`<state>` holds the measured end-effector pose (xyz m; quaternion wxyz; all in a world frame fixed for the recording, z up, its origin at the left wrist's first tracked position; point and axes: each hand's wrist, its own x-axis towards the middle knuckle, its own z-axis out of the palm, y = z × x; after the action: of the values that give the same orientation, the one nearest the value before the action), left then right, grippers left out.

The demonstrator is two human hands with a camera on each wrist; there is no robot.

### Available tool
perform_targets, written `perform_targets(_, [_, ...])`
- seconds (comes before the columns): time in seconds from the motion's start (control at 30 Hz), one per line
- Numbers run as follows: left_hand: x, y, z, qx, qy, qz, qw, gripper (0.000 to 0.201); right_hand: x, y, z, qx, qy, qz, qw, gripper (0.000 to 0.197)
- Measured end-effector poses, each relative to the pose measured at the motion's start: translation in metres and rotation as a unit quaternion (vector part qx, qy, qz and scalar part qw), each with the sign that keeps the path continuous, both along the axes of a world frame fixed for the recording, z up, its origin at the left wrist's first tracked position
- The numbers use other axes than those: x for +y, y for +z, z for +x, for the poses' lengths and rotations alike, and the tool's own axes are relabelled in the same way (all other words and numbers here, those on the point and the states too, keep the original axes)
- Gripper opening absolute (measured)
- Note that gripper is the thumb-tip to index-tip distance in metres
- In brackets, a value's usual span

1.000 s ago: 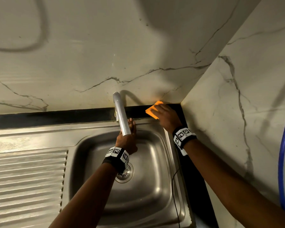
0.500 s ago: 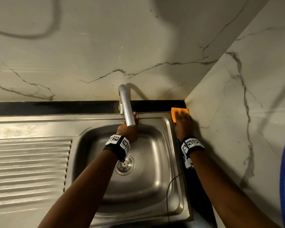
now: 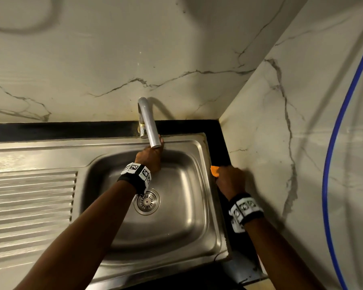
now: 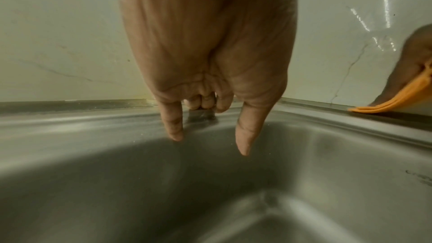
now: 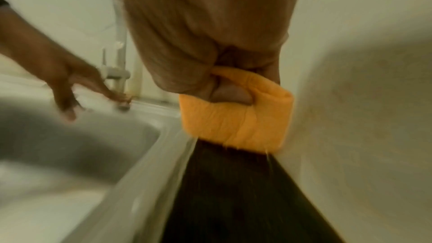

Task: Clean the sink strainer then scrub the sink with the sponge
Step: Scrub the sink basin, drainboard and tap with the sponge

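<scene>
The steel sink point(image 3: 182, 208) has its round strainer point(image 3: 147, 201) seated in the drain, partly behind my left wrist. My left hand point(image 3: 152, 153) rests with loose fingers on the sink's back rim under the tap spout point(image 3: 149, 124); in the left wrist view the left hand point(image 4: 205, 53) shows thumb and little finger pointing down the sink's back wall point(image 4: 117, 154). My right hand point(image 3: 228, 178) grips an orange sponge point(image 3: 214, 171) and presses it on the black counter strip point(image 3: 220, 147) between sink and right wall. The sponge point(image 5: 236, 119) is folded under the thumb, with its edge against the wall.
A ribbed drainboard point(image 3: 29, 195) extends left of the basin. Marble walls meet in a corner behind the tap. A blue hose point(image 3: 331, 164) curves down the right wall. A grey object point(image 3: 245, 271) lies on the counter at the sink's front right corner.
My right hand has slid the sponge from the back corner along the black strip toward me. The left hand stays at the back rim under the tap.
</scene>
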<state>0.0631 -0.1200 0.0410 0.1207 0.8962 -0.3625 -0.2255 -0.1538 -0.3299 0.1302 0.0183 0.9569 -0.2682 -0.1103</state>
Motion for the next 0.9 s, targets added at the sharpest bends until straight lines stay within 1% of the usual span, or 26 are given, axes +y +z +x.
perform_targets(0.07, [-0.001,0.000,-0.002,0.007,0.006,-0.005,1.000,0.103,-0.012,0.018,0.023,-0.052,-0.026,-0.004,0.998,0.007])
perform_targets(0.1, [0.000,-0.003,-0.003,0.004,0.009,-0.011,1.000,0.103,-0.023,0.020,0.035,-0.095,-0.013,0.001,0.995,0.017])
perform_targets(0.13, [0.000,-0.005,-0.003,0.003,0.010,-0.014,1.000,0.103,-0.035,0.018,0.047,-0.138,0.017,0.004,0.990,0.033])
perform_targets(0.17, [0.000,-0.007,-0.003,0.006,0.008,-0.013,1.000,0.102,-0.047,0.013,0.060,-0.161,0.054,0.010,0.985,0.051])
perform_targets(0.2, [0.000,-0.009,-0.001,0.007,0.008,-0.015,1.000,0.101,-0.056,0.005,0.073,-0.175,0.087,0.008,0.981,0.063])
perform_targets(0.23, [0.000,-0.012,0.000,0.006,0.012,-0.016,1.000,0.100,-0.064,-0.002,0.084,-0.167,0.108,-0.001,0.980,0.069])
perform_targets(0.27, [0.000,-0.014,0.001,0.005,0.016,-0.014,1.000,0.099,-0.068,-0.011,0.091,-0.150,0.118,-0.012,0.982,0.070])
perform_targets(0.33, [-0.001,-0.013,0.001,0.003,0.017,0.002,1.000,0.093,-0.067,-0.031,0.091,-0.086,0.116,-0.023,0.989,0.069])
perform_targets(0.4, [-0.002,-0.012,-0.002,-0.003,0.018,0.011,1.000,0.090,-0.053,-0.044,0.074,-0.034,0.110,-0.036,0.993,0.060])
perform_targets(0.43, [-0.002,-0.009,-0.004,-0.013,0.022,0.017,1.000,0.093,-0.046,-0.046,0.064,-0.022,0.106,-0.040,0.993,0.057])
perform_targets(0.47, [-0.004,-0.004,-0.006,-0.024,0.021,0.029,0.999,0.095,-0.041,-0.047,0.057,-0.019,0.102,-0.035,0.994,0.058])
perform_targets(0.5, [-0.008,0.004,-0.008,-0.034,0.017,0.044,0.998,0.095,-0.038,-0.045,0.051,-0.014,0.096,-0.023,0.995,0.061])
perform_targets(0.57, [-0.018,0.028,-0.023,-0.041,0.004,0.080,0.996,0.090,-0.031,-0.045,0.027,-0.025,0.098,-0.017,0.995,0.056])
perform_targets(0.63, [-0.027,0.051,-0.045,-0.048,-0.020,0.081,0.995,0.090,-0.025,-0.049,-0.008,-0.013,0.104,-0.027,0.994,0.059])
perform_targets(0.7, [-0.036,0.067,-0.079,-0.048,-0.068,0.053,0.995,0.093,-0.017,-0.053,-0.041,-0.011,0.123,-0.048,0.991,0.063])
perform_targets(0.77, [-0.041,0.075,-0.123,-0.028,-0.127,0.029,0.991,0.096,-0.004,-0.055,-0.071,-0.018,0.116,-0.044,0.992,0.063])
perform_targets(0.83, [-0.043,0.078,-0.166,0.004,-0.183,0.026,0.983,0.095,0.009,-0.058,-0.098,-0.030,0.098,-0.052,0.993,0.061])
perform_targets(0.87, [-0.044,0.078,-0.187,0.007,-0.212,0.030,0.977,0.093,0.013,-0.063,-0.113,-0.047,0.096,-0.062,0.992,0.061])
perform_targets(0.9, [-0.045,0.077,-0.204,0.009,-0.231,0.034,0.972,0.091,0.018,-0.061,-0.125,-0.041,0.089,-0.057,0.994,0.060])
